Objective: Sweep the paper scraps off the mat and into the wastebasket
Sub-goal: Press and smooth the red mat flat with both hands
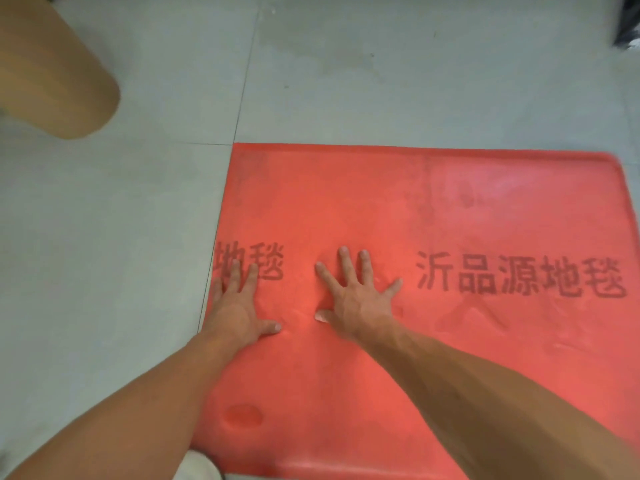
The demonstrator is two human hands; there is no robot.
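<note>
Red mat [450, 209] flat on grey floor [104, 237]

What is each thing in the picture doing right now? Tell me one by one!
Left hand: flat on the mat's left edge, fingers spread, holding nothing.
Right hand: flat on the mat, fingers spread, holding nothing.
Red mat: lying flat on the floor, slightly dented, no paper scraps visible.
Tan object: blurry, at top left on the floor; cannot tell what it is.
</note>
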